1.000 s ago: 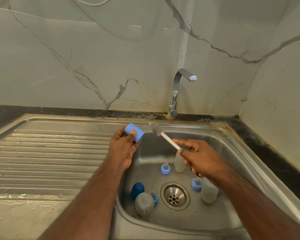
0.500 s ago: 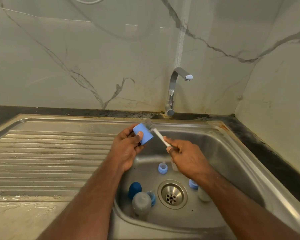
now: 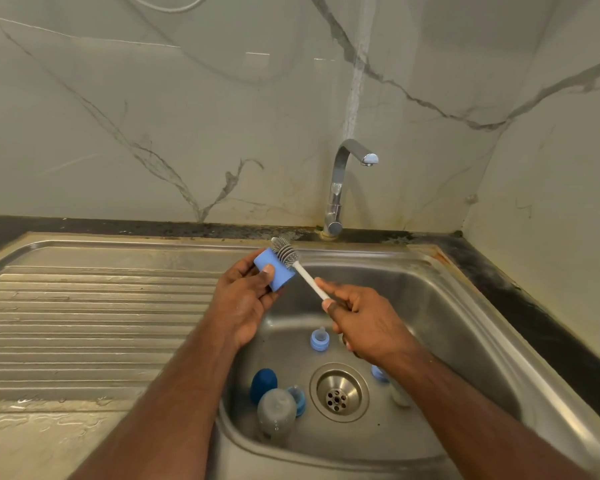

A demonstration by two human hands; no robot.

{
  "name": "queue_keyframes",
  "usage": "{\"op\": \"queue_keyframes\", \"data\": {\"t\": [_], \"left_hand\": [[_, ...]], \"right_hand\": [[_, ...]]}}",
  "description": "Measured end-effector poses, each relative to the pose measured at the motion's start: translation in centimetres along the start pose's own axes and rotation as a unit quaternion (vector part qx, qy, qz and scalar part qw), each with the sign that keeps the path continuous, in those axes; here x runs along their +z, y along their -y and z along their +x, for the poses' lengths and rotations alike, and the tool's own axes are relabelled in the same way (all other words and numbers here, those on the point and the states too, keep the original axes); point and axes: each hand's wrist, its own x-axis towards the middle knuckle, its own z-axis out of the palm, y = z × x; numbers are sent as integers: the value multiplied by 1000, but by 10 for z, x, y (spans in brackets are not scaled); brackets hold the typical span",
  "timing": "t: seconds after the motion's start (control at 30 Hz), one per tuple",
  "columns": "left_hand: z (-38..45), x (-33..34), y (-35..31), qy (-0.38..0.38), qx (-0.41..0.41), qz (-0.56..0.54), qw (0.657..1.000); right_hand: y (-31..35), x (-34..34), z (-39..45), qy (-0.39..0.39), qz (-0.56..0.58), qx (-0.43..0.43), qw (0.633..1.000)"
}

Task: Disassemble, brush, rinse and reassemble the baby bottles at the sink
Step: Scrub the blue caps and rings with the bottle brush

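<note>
Progress, judged: disassembly looks done, parts lie loose in sink basin [image 3: 465, 341]. Brushing underway; rinse + reassembly not yet started, tap [image 3: 340, 188] shows no water.

Basin contents, near to far:
- clear bottle body [image 3: 276, 412] near front-left wall, a light-blue ring part [image 3: 298, 396] touching its right side
- dark blue dome cap [image 3: 263, 384] just behind it
- drain [image 3: 339, 393] mid-floor
- right of drain: blue collar [image 3: 378, 372] + pale bottle piece [image 3: 400, 398], both mostly hidden under right forearm; can't tell more
- light-blue collar w/ teat [image 3: 319, 340] behind drain

Above basin: left hand [image 3: 246, 299] grips light-blue cap [image 3: 274, 271], thumb on its side. Right hand [image 3: 364, 323] pinches white handle of bottle brush [image 3: 300, 268]; grey bristle head lies against cap's far edge. Can't tell if bristles are inside cap.

Left: ribbed drainboard [image 3: 84, 323], wet counter [image 3: 32, 427] patch in front.
</note>
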Motion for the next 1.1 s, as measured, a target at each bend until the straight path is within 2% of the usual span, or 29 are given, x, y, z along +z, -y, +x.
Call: {"op": "queue_keyframes", "data": {"t": [0.1,0.27,0.37,0.5,0.67,0.8,1.0,1.1], "left_hand": [[0,2,1,9,-12,-12,1000],[1,-1,1,23,-23,-56,998],[0,1,3,24,-42,-36,998],[-1,5,4,20,-24,-6,1000],[-1,3,3,21,-40,-10,999],[1,0,0,0,-27,-13,1000],[-2,2,-1,31,-38,-13,999],[-2,3,-2,33,-33,-44,998]], "right_hand": [[-3,-4,3,-4,-9,31,999],[1,-6,0,-7,77,39,996],[0,-3,-1,5,60,36,998],[4,1,-5,20,40,1,999],[-3,-2,1,7,-27,31,999],[-2,-3,0,-10,48,18,999],[3,0,2,-3,20,20,1000],[4,-3,-2,-3,51,20,998]]}}
